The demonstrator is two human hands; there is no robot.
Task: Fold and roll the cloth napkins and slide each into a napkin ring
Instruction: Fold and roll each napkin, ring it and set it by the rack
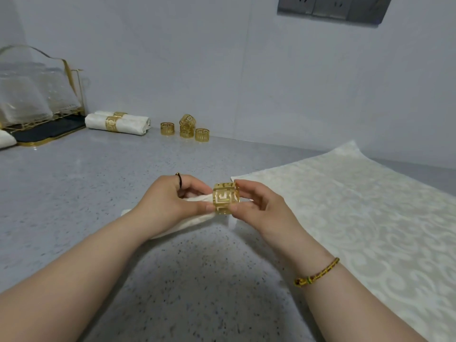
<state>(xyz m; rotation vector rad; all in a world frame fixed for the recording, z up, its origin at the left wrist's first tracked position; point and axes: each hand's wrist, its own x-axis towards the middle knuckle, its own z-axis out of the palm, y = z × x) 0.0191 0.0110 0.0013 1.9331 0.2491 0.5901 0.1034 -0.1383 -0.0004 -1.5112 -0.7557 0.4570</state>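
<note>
- fingers (197,190) of the left hand (170,201), how do they lie?
- curled round the rolled napkin (195,219), forefinger over and thumb under, tips up against the left edge of the napkin ring (225,199). one finger wears a thin dark band.
- and the roll itself?
- off-white cloth wound into a tight tube, running from left of centre up to the middle of the frame. its left end rests on the grey speckled counter (74,181). the right end goes into the ring, and a sliver of white shows on the ring's far side.
- what does the ring look like?
- a wide gold band with an angular key pattern cut through it, the cloth showing pale in the gaps. it sits dead centre, lifted off the counter.
- right hand (269,211)?
- pinching the ring's right edge, thumb low and the fingers (249,191) on top, closed onto the metal. a woven yellow bracelet (317,272) is on that wrist.
- further right?
- a flat napkin (357,218), pale with a scroll pattern, spread over the right side of the frame.
- along the wall?
- upper left, a clear plate rack (37,95) on gold wire. just right of it, two finished napkins (130,124) lie in gold rings. then four loose rings (167,128), one perched on another. wall sockets (333,6) are in the upper right corner.
</note>
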